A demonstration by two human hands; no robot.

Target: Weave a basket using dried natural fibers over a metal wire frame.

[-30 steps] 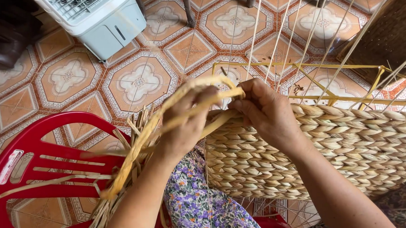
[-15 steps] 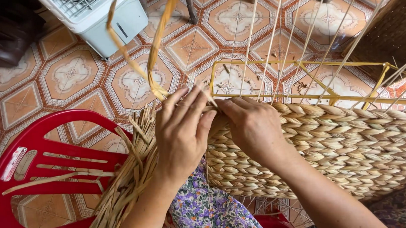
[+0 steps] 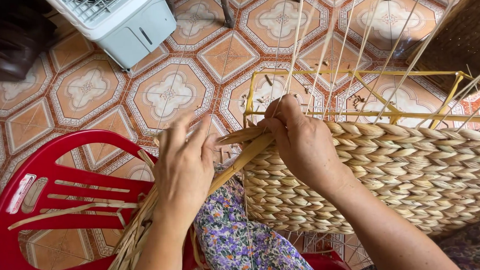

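Both hands mid-weave: right hand fingers pinched shut on the flat fibre strand at the top edge of the woven basket, beside the yellow wire frame. Left hand fingers half-curled, steadying the strand's tail over the red plastic chair. Next pass likely needs that strand tucked behind an upright and pulled snug.

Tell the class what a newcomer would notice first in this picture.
Two hands meet at the middle: the right hand presses on the rim of a half-woven straw basket on a yellow wire frame, and the left hand grips a flat straw strand. A red plastic chair sits at lower left.
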